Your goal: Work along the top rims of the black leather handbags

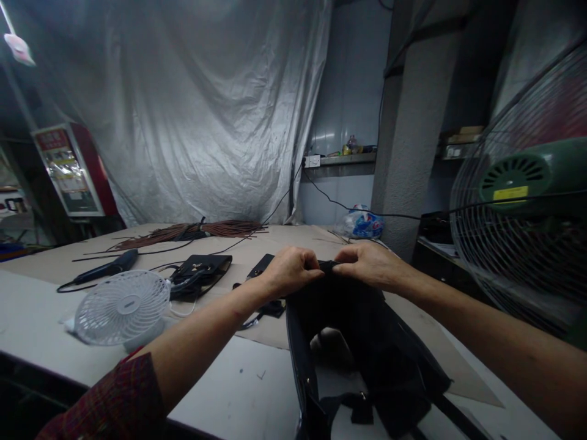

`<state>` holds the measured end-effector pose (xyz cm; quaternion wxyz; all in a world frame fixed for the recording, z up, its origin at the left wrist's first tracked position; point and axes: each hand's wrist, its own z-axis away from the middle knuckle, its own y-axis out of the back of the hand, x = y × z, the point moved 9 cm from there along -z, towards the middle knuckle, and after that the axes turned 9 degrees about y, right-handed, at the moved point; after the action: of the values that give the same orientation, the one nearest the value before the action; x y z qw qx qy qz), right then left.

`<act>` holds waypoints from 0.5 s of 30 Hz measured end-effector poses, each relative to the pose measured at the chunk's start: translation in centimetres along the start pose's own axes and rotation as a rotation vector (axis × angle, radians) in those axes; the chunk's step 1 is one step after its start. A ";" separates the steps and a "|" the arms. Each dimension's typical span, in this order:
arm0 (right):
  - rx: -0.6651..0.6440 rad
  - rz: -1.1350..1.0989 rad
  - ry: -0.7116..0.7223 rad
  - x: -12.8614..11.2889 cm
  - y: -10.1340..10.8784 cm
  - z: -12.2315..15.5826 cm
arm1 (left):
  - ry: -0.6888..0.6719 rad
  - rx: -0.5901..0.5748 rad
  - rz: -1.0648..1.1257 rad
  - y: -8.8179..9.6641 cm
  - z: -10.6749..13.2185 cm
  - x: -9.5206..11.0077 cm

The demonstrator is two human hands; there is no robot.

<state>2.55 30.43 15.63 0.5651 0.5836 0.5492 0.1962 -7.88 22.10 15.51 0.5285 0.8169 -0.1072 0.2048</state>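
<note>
A black bag [403,348] stands on the table in front of me, its dark inside facing me, with small metal fittings and a strap at the near side. My left hand [296,266] pinches the bag's far upper edge between thumb and fingers. Close beside it, my right hand [364,264] pinches the same edge from the right. A short stretch of black edge shows between the two thumbs. What lies under the fingertips is hidden.
Left of the bag are a small white fan [123,308], a black handheld tool [107,267] with a cord, and a black leather piece [202,272]. Brown cords [197,230] lie behind. A large caged fan [527,177] stands at right. Cardboard [270,333] covers part of the table.
</note>
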 end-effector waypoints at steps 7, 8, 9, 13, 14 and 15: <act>0.008 -0.085 -0.054 0.3 -0.7 -0.3 | -0.030 0.000 -0.021 0.1 0.1 0.4; 0.011 -0.086 -0.044 0.2 -0.7 -0.3 | -0.045 0.003 -0.019 0.2 0.1 0.6; 0.013 -0.087 -0.032 0.2 -0.7 -0.4 | -0.067 0.007 -0.015 0.3 0.2 0.9; -0.024 -0.112 -0.008 0.0 -1.0 -0.1 | -0.148 0.016 -0.023 0.5 0.2 2.2; -0.035 -0.116 -0.014 0.1 -1.1 0.0 | -0.153 0.008 -0.030 0.4 0.1 2.3; -0.035 -0.116 -0.024 0.2 -1.0 0.3 | -0.152 0.000 -0.035 0.3 0.0 2.4</act>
<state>2.42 30.23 14.57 0.5922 0.5430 0.5718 0.1657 -5.85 22.10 16.86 0.5222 0.8318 -0.1330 0.1328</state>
